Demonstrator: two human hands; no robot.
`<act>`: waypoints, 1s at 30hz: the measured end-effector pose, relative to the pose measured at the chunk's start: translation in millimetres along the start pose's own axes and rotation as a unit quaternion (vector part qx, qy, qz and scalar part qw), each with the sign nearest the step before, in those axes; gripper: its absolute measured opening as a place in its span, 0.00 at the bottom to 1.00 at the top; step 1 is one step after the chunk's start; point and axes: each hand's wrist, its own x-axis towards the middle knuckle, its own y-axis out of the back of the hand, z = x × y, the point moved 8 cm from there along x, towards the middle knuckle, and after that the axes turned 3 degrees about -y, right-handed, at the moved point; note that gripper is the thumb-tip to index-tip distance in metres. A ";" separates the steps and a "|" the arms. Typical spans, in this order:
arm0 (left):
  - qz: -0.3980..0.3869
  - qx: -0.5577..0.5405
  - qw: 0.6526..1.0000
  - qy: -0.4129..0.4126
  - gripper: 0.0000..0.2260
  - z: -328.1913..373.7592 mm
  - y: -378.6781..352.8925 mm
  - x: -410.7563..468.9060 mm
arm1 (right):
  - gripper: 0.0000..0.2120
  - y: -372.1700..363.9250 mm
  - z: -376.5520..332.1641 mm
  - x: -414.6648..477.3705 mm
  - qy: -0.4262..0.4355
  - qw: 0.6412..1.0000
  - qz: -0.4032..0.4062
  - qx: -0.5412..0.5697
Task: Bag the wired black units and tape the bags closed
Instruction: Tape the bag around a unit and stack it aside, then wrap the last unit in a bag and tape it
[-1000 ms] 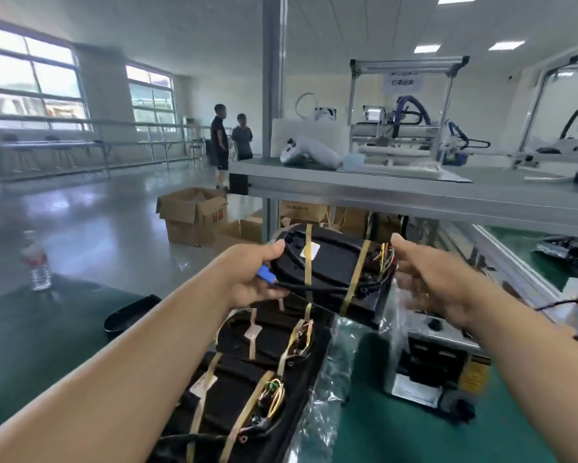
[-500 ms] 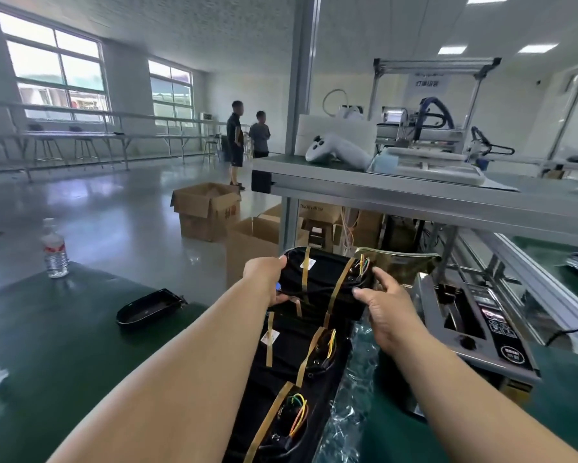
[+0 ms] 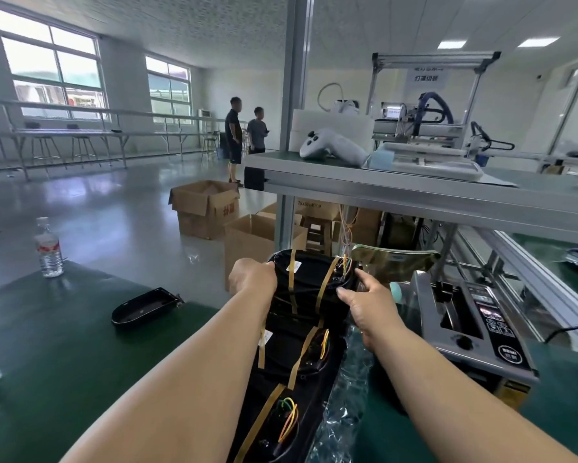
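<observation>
A wired black unit (image 3: 309, 279) with tan tape strips and coloured wires sits at the far end of a row of like black units (image 3: 291, 369) on the green table. My left hand (image 3: 252, 279) grips its left end. Its right end, by the wires, is held by my right hand (image 3: 364, 305). Clear plastic bags (image 3: 344, 412) lie crumpled along the right side of the row. A lone black shell (image 3: 145, 305) rests on the table to the left.
A grey tape machine (image 3: 474, 332) stands right of the row. A metal shelf (image 3: 414, 192) with a white controller runs overhead. A water bottle (image 3: 48, 248) stands at the left table edge. Open cardboard boxes (image 3: 204, 208) sit on the floor beyond; two people stand far off.
The far unit has come down from mid-air onto the end of the row, with both hands following it. My right hand went from open beside it to gripping its wired end.
</observation>
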 end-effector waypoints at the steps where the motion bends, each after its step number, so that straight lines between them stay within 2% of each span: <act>1: 0.010 0.009 1.000 -0.009 0.18 2.0 2.0 -1.7 | 0.31 0.7 0.0 -1.8 0.000 1.000 0.003 -0.016; 3: 0.004 0.010 0.999 -0.034 0.15 7.7 1.0 -3.7 | 0.31 1.0 -2.9 -5.7 0.007 0.998 0.006 -0.069; 6: 0.006 0.055 0.998 -0.020 0.12 4.2 7.6 -8.3 | 0.32 3.1 -7.8 -12.6 0.016 0.990 0.009 -0.136; 10: -0.009 0.066 0.994 -0.088 0.13 17.9 12.6 -16.2 | 0.33 6.9 -8.1 -21.6 0.029 0.986 -0.003 -0.166; 12: 0.019 0.088 0.993 -0.073 0.13 22.2 24.1 -26.2 | 0.34 11.1 -10.7 -29.7 0.035 0.984 0.002 -0.174; 15: 0.039 0.081 0.992 -0.092 0.13 35.4 34.1 -47.0 | 0.33 17.7 -14.9 -46.4 0.038 0.984 0.004 -0.173; 19: 0.034 0.077 0.981 -0.172 0.19 53.7 40.0 -87.7 | 0.25 31.9 -17.3 -77.6 0.044 0.990 -0.009 -0.130; 22: 0.003 0.065 0.970 -0.232 0.17 70.6 37.3 -132.8 | 0.14 58.3 -11.8 -107.6 0.054 0.995 -0.011 -0.084; 25: -0.028 0.069 0.950 -0.304 0.13 75.7 36.7 -186.2 | 0.07 97.7 2.3 -138.3 0.044 0.998 0.004 -0.051; 28: -0.033 0.073 0.901 -0.426 0.08 73.4 30.9 -256.9 | 0.09 150.7 24.6 -165.0 0.029 0.999 0.027 -0.028; 30: -0.101 0.028 0.874 -0.475 0.08 58.1 10.9 -307.4 | 0.10 190.4 42.4 -179.7 0.012 0.998 0.057 -0.013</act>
